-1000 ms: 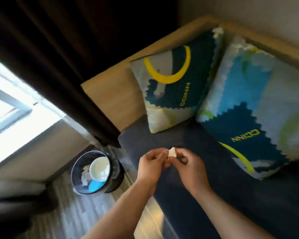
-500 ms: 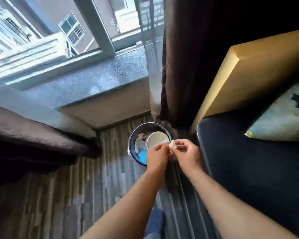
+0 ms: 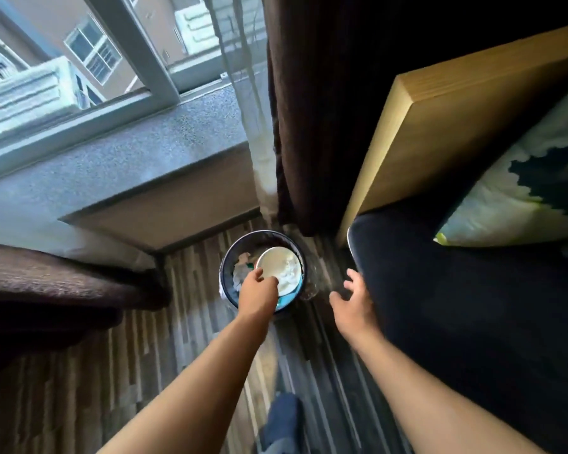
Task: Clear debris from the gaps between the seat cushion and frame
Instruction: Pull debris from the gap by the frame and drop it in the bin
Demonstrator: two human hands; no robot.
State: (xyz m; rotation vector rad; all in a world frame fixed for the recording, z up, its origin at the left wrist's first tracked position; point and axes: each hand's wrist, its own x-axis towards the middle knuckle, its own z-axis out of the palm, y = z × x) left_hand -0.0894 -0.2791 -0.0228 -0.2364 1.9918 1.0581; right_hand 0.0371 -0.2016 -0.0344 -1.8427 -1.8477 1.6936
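My left hand point(image 3: 258, 290) hangs over the round dark waste bin point(image 3: 227, 257) on the floor, knuckles up and fingers pointing down into it. Its fingertips are hidden, and no scrap of debris shows in it. The bin holds a white paper cup point(image 3: 281, 262) and crumpled white and blue rubbish. My right hand point(image 3: 353, 298) hovers to the bin's right with fingers spread and nothing in it, close to the rounded corner of the dark blue seat cushion point(image 3: 440, 306). The wooden frame arm point(image 3: 440, 132) rises behind the cushion.
A patterned pillow point(image 3: 522, 198) lies on the cushion at the right edge. A dark brown curtain point(image 3: 309, 109) hangs between the frame and the grey windowsill point(image 3: 128, 158). A brown upholstered piece point(image 3: 46, 290) sits at left. The floor is striped carpet; my blue-clad leg point(image 3: 282, 417) shows below.
Both hands, pinching a small white scrap, moved from above the cushion to the bin. Now they have parted: the left hand is over the bin, the right is spread and free.
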